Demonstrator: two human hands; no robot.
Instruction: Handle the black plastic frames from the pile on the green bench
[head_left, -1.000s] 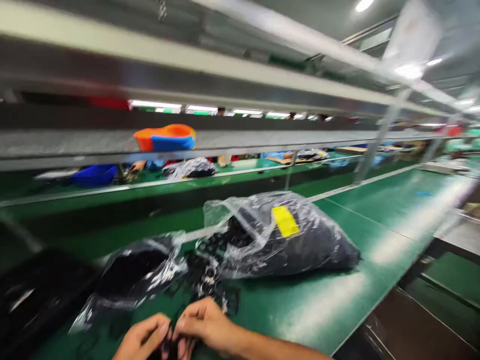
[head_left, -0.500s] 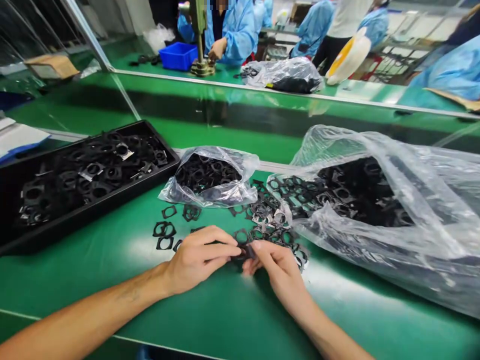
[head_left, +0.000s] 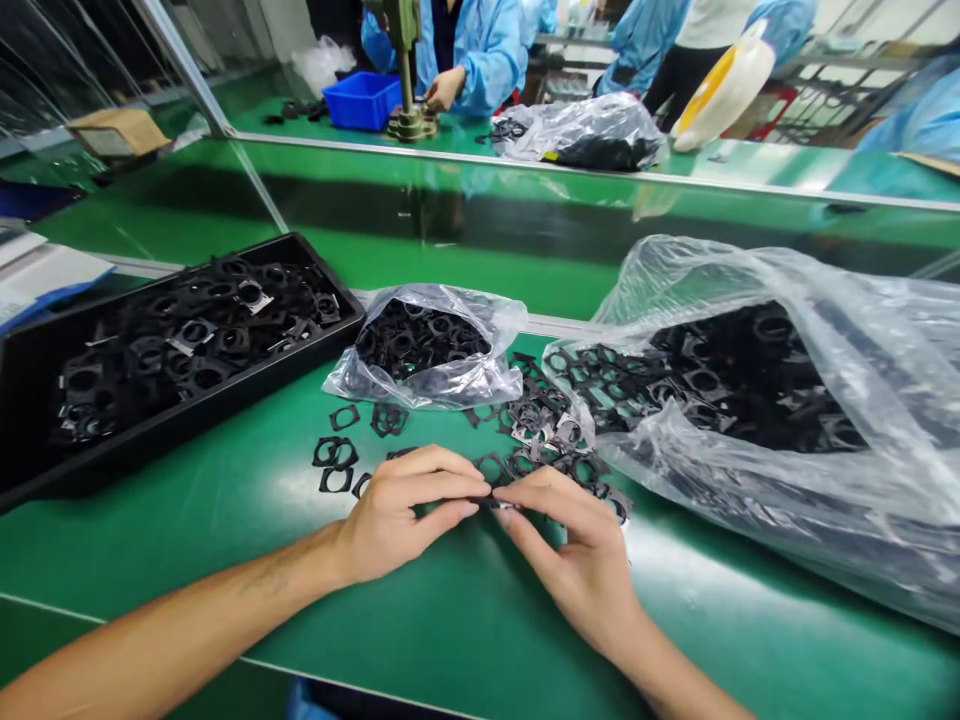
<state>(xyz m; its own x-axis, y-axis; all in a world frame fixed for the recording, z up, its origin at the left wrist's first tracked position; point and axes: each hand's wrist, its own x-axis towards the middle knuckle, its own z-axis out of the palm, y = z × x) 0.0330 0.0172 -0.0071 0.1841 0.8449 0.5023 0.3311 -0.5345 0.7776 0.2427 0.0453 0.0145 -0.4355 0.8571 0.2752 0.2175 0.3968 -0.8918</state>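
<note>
Between my two hands is a thin black plate (head_left: 493, 502), seen almost edge-on, with a shiny bit at its right end. My left hand (head_left: 409, 505) pinches its left end between thumb and fingers. On the right end, the thumb and fingers of my right hand (head_left: 574, 540) are closed. Fingers cover most of the plate. Just beyond my hands lies a loose heap of flat black frames with round holes (head_left: 536, 415). A few more black frames (head_left: 335, 453) lie on the green table left of my left hand.
A long black tray (head_left: 247, 385) full of such parts stands at the left. A small clear bag (head_left: 506, 385) of black frames sits mid-table, a large one (head_left: 720, 500) at the right. Behind a clear panel, a person in blue (head_left: 487, 60) works beside a blue bin (head_left: 362, 103).
My right hand has turned, its thumb now below the plate and its fingers on top. The plate lies flatter, nearly edge-on. The whole view has shifted slightly.
</note>
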